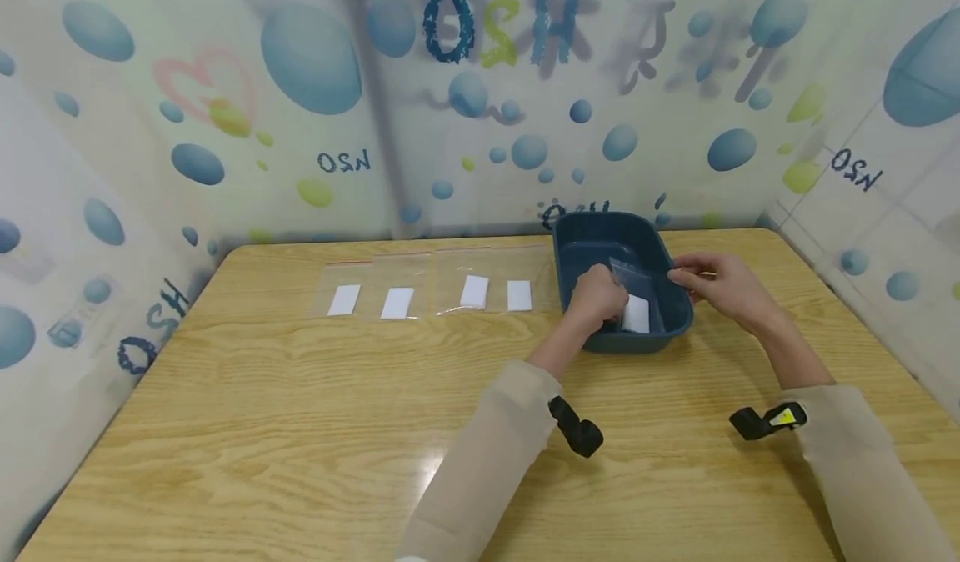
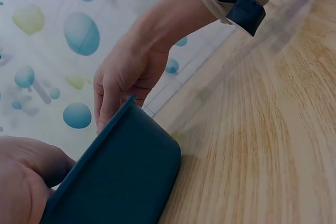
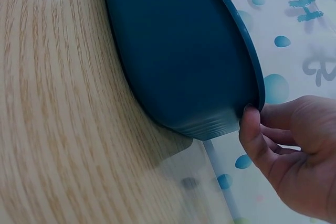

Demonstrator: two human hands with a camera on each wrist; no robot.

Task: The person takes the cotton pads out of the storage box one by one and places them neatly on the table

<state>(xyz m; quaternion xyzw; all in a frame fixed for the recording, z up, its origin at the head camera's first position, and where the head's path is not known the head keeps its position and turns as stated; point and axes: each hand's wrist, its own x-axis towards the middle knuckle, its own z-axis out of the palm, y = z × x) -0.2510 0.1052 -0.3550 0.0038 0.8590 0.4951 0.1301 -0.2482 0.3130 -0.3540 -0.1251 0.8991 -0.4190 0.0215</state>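
Observation:
A dark blue plastic bin [image 1: 636, 343] stands at the back right of the table. My left hand [image 1: 597, 295] reaches over its left side with curled fingers, right beside a clear plastic bag with a white card [image 1: 636, 314] inside the bin. The fingertips are mostly hidden, so I cannot tell whether they pinch the bag. On the opposite side my right hand [image 1: 723, 285] pinches the bin's rim. The right wrist view shows the right fingers [image 3: 252, 124] against the rim's corner, and in the left wrist view the left hand [image 2: 23, 179] passes behind the near rim.
Left of the bin, several clear zip bags lie in a row, each with a white card, such as this card [image 1: 344, 300] and this one [image 1: 519, 295]. A patterned curtain [image 1: 465, 170] hangs behind the wooden table [image 1: 322, 429]. Both sleeves carry black wrist cameras [image 1: 576, 427].

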